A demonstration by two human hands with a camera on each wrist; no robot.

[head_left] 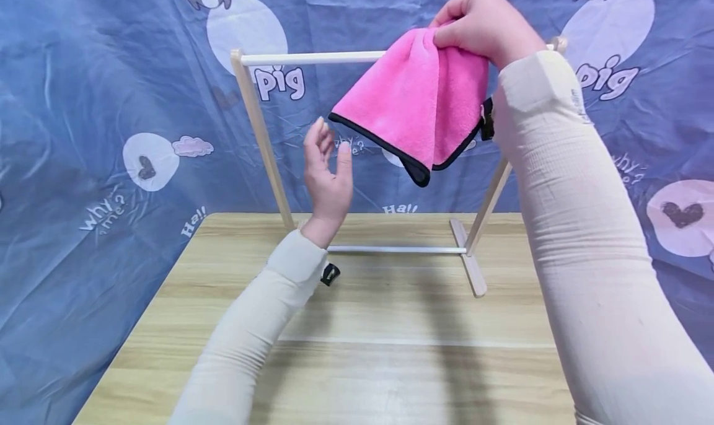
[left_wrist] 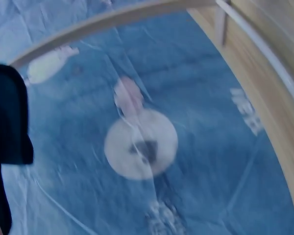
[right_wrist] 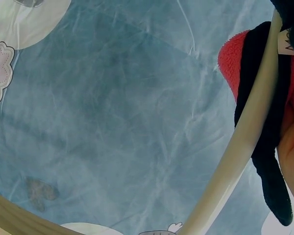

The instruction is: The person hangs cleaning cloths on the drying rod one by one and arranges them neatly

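Observation:
A pink towel (head_left: 396,103) with black edging hangs from my right hand (head_left: 485,25), pinched between thumb and fingers near its top. It drapes in folds in front of the top rod (head_left: 312,58) of a wooden rack, hiding part of that rod. The right wrist view shows the towel (right_wrist: 230,58) and its black trim beside the rod (right_wrist: 230,152). My left hand (head_left: 329,177) is raised with fingers spread from the thumb, holding nothing, just below the towel's left corner. In the left wrist view, a dark shape (left_wrist: 9,117) fills the left edge.
The rack's left post (head_left: 259,134) rises behind my left hand. Its lower rod (head_left: 396,249) and right foot (head_left: 468,258) are low over the wood-grain table (head_left: 379,375). A blue printed cloth (head_left: 56,196) covers the background. Black wrist devices sit by both cuffs.

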